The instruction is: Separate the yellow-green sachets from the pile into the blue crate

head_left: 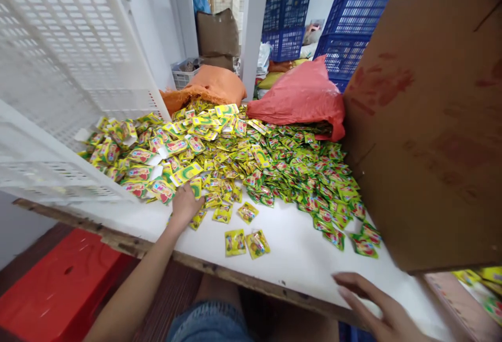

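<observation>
Head view. The left hand reaches forward to the near edge of a heap of yellow-green sachets spread across the white surface; its fingers curl down into the packets, though whether they hold one cannot be told. The right hand, at 5 o'clock from the heap, lies open and flat at the front edge of the surface, holding nothing. Two loose sachets rest between the hands, apart from the heap. A cardboard box stands at 3 o'clock, a white crate at 9 o'clock, a red sack and an orange sack at 12 o'clock.
</observation>
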A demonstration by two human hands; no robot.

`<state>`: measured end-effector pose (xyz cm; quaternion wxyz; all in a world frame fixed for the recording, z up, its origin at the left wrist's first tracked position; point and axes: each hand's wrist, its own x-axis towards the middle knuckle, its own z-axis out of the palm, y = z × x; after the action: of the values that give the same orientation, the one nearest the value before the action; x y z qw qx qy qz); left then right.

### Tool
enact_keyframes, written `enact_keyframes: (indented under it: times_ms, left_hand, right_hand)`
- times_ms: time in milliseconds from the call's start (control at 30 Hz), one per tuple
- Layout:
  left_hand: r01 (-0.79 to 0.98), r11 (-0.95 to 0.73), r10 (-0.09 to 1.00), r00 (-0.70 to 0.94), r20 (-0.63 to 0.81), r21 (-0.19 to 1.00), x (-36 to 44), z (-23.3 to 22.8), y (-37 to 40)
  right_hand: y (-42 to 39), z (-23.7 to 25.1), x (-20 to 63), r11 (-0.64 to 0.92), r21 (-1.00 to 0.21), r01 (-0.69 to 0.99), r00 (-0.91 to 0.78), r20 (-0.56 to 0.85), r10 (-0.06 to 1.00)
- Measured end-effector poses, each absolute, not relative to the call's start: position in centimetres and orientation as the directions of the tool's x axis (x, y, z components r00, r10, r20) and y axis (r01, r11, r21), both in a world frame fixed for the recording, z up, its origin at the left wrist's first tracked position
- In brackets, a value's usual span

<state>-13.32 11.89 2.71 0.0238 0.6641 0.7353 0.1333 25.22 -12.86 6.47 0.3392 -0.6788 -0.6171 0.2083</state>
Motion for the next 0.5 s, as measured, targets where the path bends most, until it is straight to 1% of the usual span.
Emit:
enact_keyframes:
  times_ms: [67, 100, 133, 167, 200, 267, 300, 333, 400, 433, 500]
  left_hand:
    - [0.964, 0.04, 0.99, -0.074, 0.118, 0.263, -12.6, 2.8, 11.5]
    - [0.95, 0.034, 0.992, -0.069, 0.103, 0.309, -12.4, 2.8, 11.2]
    - [0.923, 0.041, 0.993, -0.08, 0.088, 0.382, -12.3, 2.9, 10.9]
    - [0.872, 0.054, 0.992, -0.1, 0.07, 0.486, -12.3, 3.0, 10.6]
    - [0.787, 0.065, 0.991, -0.121, 0.049, 0.613, -12.4, 3.0, 10.2]
    - [0.529, 0.07, 0.99, -0.138, 0.005, 0.846, -12.7, 3.1, 9.3]
    - [0.382, 0.067, 0.991, -0.13, -0.018, 0.922, -12.7, 3.2, 8.7]
    - [0.236, 0.068, 0.993, -0.113, -0.042, 0.969, -12.7, 3.3, 8.1]
    - [-0.037, 0.113, 0.992, -0.056, -0.115, 0.993, -12.3, 3.6, 6.9]
    - [-0.167, 0.153, 0.987, -0.013, -0.157, 0.974, -12.0, 3.7, 6.3]
    - [-0.379, 0.266, 0.964, 0.082, -0.254, 0.886, -11.2, 3.8, 5.3]
  right_hand:
    - [-9.4, 5.2, 22.2, 0.021, -0.759, 0.65, 0.09, 0.105, 0.99]
    - [-7.4, 4.5, 20.8, 0.049, -0.767, 0.64, 0.073, 0.124, 0.99]
    - [-5.4, 3.8, 19.5, 0.08, -0.754, 0.652, 0.07, 0.165, 0.984]
    - [-3.5, 3.2, 18.5, 0.104, -0.724, 0.682, 0.074, 0.209, 0.975]
    - [-1.6, 2.6, 17.6, 0.116, -0.68, 0.724, 0.086, 0.255, 0.963]
    - [1.8, 1.6, 16.6, 0.12, -0.628, 0.769, 0.103, 0.306, 0.946]
    - [3.1, 1.1, 16.3, 0.113, -0.607, 0.787, 0.112, 0.321, 0.94]
    - [4.3, 0.6, 16.2, 0.104, -0.592, 0.8, 0.122, 0.328, 0.937]
    - [5.9, -0.2, 16.3, 0.078, -0.565, 0.821, 0.143, 0.337, 0.931]
    - [6.4, -0.5, 16.4, 0.065, -0.548, 0.834, 0.15, 0.337, 0.93]
    - [7.0, -1.0, 16.9, 0.043, -0.501, 0.865, 0.146, 0.332, 0.932]
